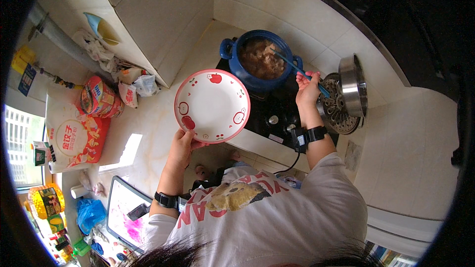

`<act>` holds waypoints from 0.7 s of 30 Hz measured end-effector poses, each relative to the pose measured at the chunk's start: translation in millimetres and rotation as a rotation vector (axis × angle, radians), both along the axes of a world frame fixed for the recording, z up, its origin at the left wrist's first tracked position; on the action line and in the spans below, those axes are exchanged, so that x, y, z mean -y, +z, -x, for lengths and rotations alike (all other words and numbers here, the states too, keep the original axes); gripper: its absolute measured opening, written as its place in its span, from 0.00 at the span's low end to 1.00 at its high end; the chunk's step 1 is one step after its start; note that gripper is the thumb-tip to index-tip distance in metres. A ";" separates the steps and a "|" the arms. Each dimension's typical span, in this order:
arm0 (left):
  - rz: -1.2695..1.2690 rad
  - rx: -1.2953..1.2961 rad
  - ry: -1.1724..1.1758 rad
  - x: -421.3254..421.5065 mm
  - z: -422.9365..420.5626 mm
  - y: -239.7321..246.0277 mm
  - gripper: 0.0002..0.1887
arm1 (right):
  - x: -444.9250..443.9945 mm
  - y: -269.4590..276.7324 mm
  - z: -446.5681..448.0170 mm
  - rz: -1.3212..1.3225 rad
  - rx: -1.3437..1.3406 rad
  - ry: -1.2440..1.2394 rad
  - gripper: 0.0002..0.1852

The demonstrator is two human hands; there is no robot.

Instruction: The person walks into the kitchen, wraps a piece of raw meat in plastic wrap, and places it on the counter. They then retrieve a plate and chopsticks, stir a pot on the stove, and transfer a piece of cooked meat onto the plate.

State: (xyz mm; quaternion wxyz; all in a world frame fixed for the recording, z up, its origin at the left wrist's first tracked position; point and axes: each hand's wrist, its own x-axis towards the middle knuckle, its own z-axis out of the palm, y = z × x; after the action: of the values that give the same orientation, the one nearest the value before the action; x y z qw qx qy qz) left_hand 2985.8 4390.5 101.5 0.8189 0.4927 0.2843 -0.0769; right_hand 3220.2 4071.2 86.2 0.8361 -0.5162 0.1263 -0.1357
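Observation:
My left hand (pixel 184 141) grips the near edge of a round white plate (pixel 211 107) with a red rim and apple pictures; no food lies on it. In my right hand (pixel 308 86) are blue chopsticks (pixel 291 65), whose tips reach into a blue two-handled pot (pixel 259 81). The tips touch a pale piece of food (pixel 270 49), perhaps meat, among more pieces in brown liquid (pixel 252 59). The pot stands on a black gas stove (pixel 256 113), to the right of and beyond the plate.
Right of the stove, a steel pot (pixel 350 85) and a perforated steamer tray (pixel 338 109) lean by the wall. A flour bag (pixel 74 137) and a noodle tub (pixel 100 96) stand on the left counter. Nearer are a cutting board (pixel 124 211) and a blue plastic bag (pixel 89 213).

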 end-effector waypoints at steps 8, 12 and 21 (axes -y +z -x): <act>0.007 0.015 -0.007 -0.8 -1.4 -2.4 0.17 | -9.1 6.6 19.7 0.924 0.176 0.045 0.21; 0.005 0.009 -0.012 -0.2 -0.9 -2.1 0.17 | -5.3 12.8 21.2 0.787 0.219 0.023 0.23; -0.013 0.040 -0.020 2.5 -7.9 3.1 0.18 | 0.4 28.5 19.8 0.457 0.294 -0.002 0.25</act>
State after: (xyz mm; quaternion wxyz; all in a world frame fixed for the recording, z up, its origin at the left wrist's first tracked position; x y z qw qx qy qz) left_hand 2993.7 4388.0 104.7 0.8204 0.5021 0.2635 -0.0733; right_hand 3200.4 4070.8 114.7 0.7070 -0.6663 -0.0302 -0.2349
